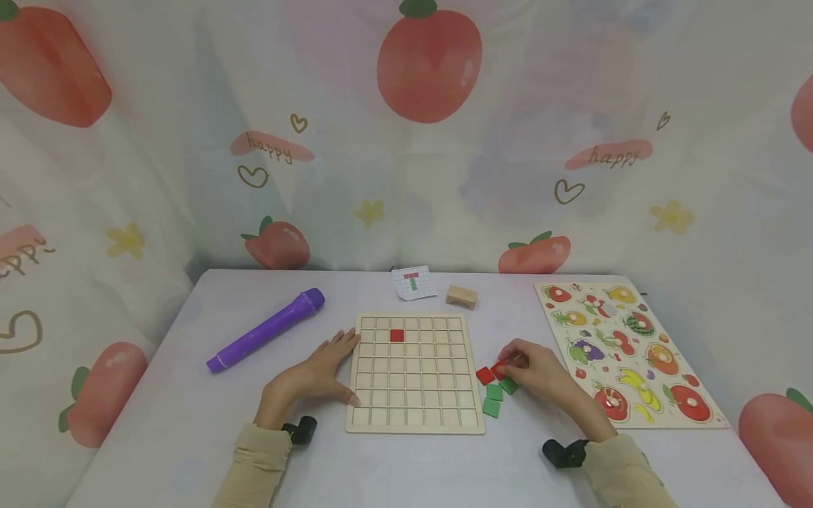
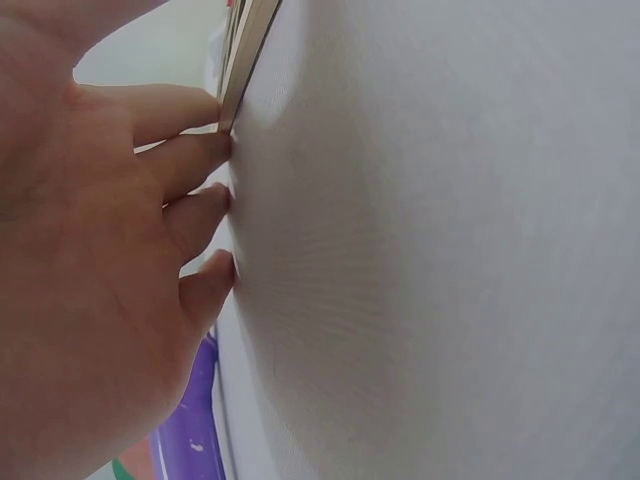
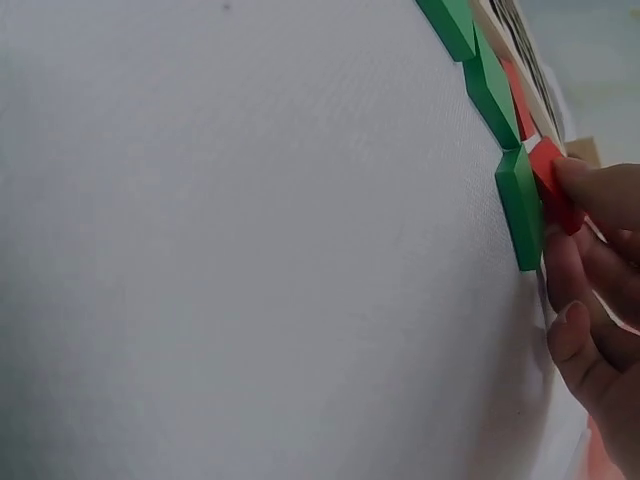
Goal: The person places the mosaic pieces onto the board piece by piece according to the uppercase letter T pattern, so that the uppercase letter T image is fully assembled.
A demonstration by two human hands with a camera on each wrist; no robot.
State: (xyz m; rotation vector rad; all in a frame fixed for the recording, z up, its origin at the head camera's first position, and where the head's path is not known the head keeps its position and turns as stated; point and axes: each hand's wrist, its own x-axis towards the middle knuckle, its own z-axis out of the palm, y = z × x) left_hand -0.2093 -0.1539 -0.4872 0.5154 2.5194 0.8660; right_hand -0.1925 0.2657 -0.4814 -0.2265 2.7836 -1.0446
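Observation:
A wooden grid board (image 1: 415,419) lies mid-table with one red square tile (image 1: 396,335) in a cell of its second row. My left hand (image 1: 315,374) touches the board's left edge, thumb and fingers spread; the left wrist view shows the palm (image 2: 90,260) and fingertips down on the table. To the right of the board, my right hand (image 1: 536,370) pinches a red tile (image 3: 555,186) between thumb and fingers. Another red tile (image 1: 485,375) lies beside it, along with green tiles (image 1: 494,392) on the cloth, one partly under the right hand.
A card with a coloured T pattern (image 1: 414,283) and a small wooden block (image 1: 461,297) are behind the board. At left lies a purple toy microphone (image 1: 267,330). A fruit puzzle board (image 1: 673,421) lies at right. A printed curtain (image 1: 406,190) hangs behind the table.

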